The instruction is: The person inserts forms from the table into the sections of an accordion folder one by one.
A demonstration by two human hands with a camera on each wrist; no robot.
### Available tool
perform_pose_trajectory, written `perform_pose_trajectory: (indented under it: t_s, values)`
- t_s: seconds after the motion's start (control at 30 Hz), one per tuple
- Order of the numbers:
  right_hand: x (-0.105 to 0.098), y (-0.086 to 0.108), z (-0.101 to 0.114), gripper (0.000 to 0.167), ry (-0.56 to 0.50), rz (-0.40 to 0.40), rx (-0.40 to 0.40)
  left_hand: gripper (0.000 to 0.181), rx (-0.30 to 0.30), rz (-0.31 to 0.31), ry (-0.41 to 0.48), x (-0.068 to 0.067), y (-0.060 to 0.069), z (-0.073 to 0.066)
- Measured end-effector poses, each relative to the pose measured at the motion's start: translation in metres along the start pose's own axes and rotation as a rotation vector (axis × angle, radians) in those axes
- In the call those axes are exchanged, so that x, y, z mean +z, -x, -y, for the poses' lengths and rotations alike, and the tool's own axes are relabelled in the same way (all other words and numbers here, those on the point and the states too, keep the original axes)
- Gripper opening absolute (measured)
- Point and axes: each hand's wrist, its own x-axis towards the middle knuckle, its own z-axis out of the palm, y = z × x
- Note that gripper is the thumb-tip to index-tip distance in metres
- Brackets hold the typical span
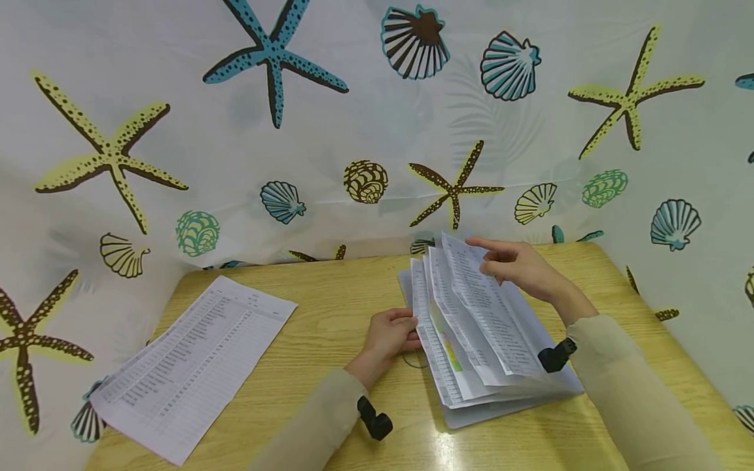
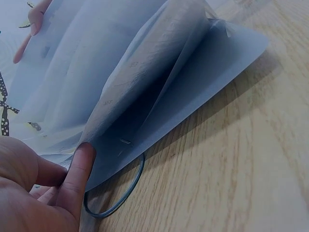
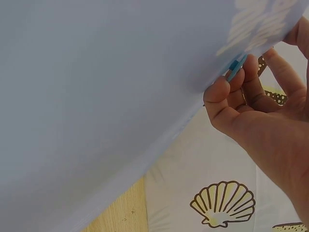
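A pale blue-grey plastic folder (image 1: 491,413) lies partly open on the table, several printed sheets (image 1: 480,307) fanned up inside it. At its left edge my left hand (image 1: 390,335) pinches the edge between thumb and fingers; the left wrist view shows the layers (image 2: 140,82) parted beside the fingertips. My right hand (image 1: 521,268) holds the upper right edge of the raised part. In the right wrist view its fingers pinch the folder's cover (image 3: 120,96) near a small blue piece (image 3: 236,66). A dark elastic loop (image 2: 118,207) hangs from the folder's left edge.
Loose printed sheets (image 1: 200,366) lie at the left of the wooden table (image 1: 330,301). A hanging cloth (image 1: 330,144) with starfish and shells stands behind and along the sides. A small black device is on each sleeve cuff.
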Motion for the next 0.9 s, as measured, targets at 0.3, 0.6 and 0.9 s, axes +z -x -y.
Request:
perform_pose_trajectory:
  t_s: [0.3, 0.6, 0.9]
  values:
    - [0.001, 0.000, 0.000, 0.056, -0.012, 0.008, -0.009, 0.031, -0.001, -0.012, -0.008, 0.005, -0.004, 0.003]
    - [0.002, -0.001, 0.002, 0.056, -0.011, 0.005, -0.004, 0.029, 0.024, -0.015, 0.002, 0.012, -0.002, 0.003]
    - [0.003, 0.000, 0.003, 0.057, -0.018, -0.002, -0.001, 0.029, 0.041, -0.007, -0.006, 0.018, -0.006, 0.005]
